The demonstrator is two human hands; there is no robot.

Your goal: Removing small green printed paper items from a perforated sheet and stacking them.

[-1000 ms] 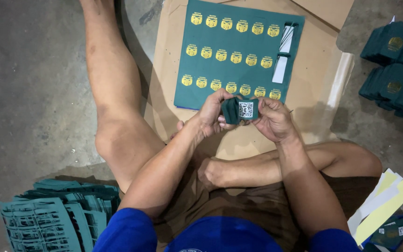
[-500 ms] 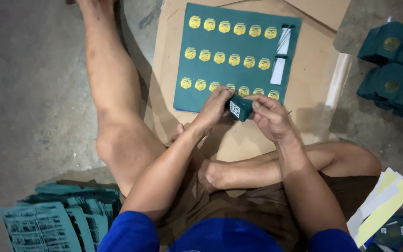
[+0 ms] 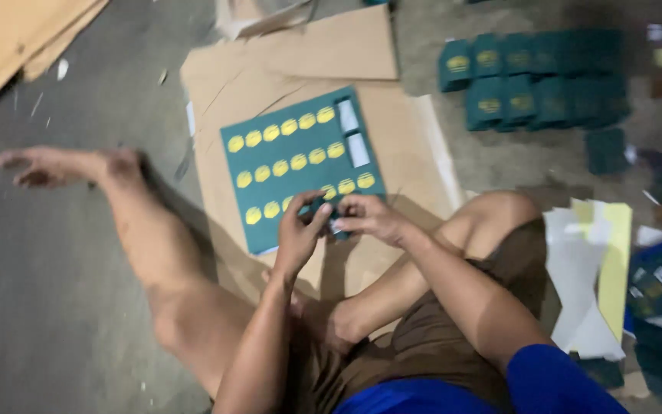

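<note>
Left hand (image 3: 298,234) and right hand (image 3: 369,217) both grip small green box (image 3: 323,211) — now turned, label hidden — over near edge of sticker sheet (image 3: 293,165) on cardboard (image 3: 308,61); view swung left.

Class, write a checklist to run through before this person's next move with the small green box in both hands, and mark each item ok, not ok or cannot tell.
1. Both hands on the box: left hand and right hand grip it: ok.
2. Sticker sheet within reach, just beyond the hands: ok.
3. Stickers left on the sheet: ok.
4. Box closed: cannot tell, fingers cover it.
5. Finished boxes set apart on the right: ok.
</note>
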